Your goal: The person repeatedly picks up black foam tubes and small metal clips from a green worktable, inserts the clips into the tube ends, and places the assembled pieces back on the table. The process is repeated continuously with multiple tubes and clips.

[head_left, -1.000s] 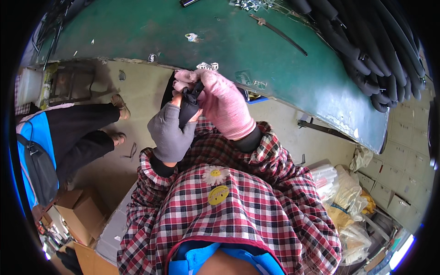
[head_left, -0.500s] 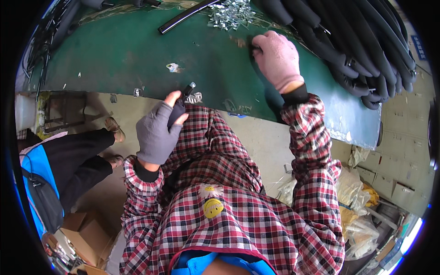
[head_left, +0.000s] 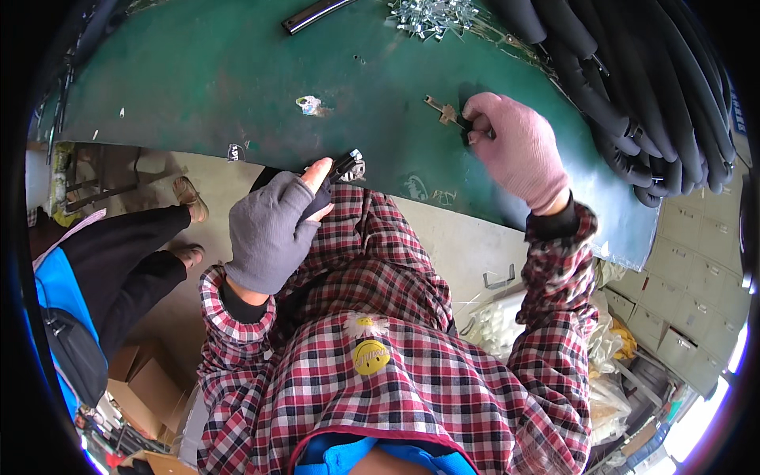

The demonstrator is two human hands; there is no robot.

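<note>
- Where the green worktop [head_left: 198, 87] opens out in front of us, we see the right hand [head_left: 518, 150], in a pink glove, low over its right part, with its fingers curled.
- We read the right grip as closed on a slim tool [head_left: 446, 112]; its silvery cross-shaped end juts out to the left of the fingers over the worktop, and its dark part runs in under them.
- We find the left hand [head_left: 271, 232], in a grey glove with bare fingertips, near the front edge of the worktop, its grip closed around a black piece [head_left: 343, 165] with a shiny end that points up and to the right.
- Beyond both hands, we note a pile of metal clips [head_left: 434, 16] and, to its left, a glossy black tube [head_left: 317, 14].
- At the right end of the worktop, we see a heap of dark padded tubes [head_left: 633, 87].
- Below the worktop to the right, we make out clear plastic bags [head_left: 609, 404] near grey drawers [head_left: 697, 293].
- To the left, we see another person's dark-trousered legs [head_left: 119, 273] and, nearer us, an open cardboard box [head_left: 150, 392].
</note>
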